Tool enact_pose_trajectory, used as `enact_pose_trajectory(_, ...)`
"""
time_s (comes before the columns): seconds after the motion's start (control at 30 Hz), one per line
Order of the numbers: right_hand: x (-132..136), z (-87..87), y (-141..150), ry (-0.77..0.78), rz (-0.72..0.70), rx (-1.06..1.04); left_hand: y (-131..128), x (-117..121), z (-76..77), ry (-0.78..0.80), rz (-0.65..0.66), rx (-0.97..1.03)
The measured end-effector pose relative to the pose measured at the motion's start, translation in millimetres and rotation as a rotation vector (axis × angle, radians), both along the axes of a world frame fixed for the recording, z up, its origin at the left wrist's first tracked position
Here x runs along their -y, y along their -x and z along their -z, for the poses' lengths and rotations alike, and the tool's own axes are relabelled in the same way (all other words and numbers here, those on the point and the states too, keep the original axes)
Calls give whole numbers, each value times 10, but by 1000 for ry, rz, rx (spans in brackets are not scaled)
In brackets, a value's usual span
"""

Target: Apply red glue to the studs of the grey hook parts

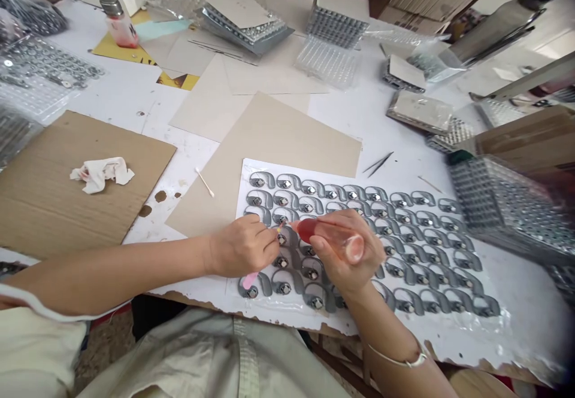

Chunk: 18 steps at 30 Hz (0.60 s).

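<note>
Surroundings: cotton swab [205,184] on grey card [278,134]; tweezers [380,164] at right; crumpled tissue [101,175] on cardboard [63,146], far left.
Obstruction: right hand [357,263] and bottle [335,237] hide some middle pieces.
Grey hooked pieces [408,275]: rows on white sheet [241,191], beneath both hands.
Left hand [246,243]: knuckles up, fingers curled, pinching pink-handled tool [250,280].
Right hand: fingers wrapped round tilted bottle, nozzle near left fingertips.

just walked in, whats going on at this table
A person's right hand holds a clear bottle with red in it, its tip close to the left hand, which pinches a slim pink-ended tool. Both are over rows of grey hook-shaped pieces. A cotton swab and tweezers lie farther back, untouched.
</note>
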State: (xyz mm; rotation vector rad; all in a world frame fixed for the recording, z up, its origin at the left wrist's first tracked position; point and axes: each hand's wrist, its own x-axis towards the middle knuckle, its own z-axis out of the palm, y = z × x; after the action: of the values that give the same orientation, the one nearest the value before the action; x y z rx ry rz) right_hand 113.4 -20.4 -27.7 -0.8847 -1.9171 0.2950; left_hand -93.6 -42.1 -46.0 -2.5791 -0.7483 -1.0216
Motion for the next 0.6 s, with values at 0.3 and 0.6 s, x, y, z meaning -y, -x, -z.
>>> enact_pose_trajectory(0.3, -10, 15, 33, -38, 33, 68, 10, -4, 36, 5, -3, -2)
enact_pose_trajectory(0.6, 5, 19, 34, -39, 44, 75, 11, 3, 34, 0, -14, -12)
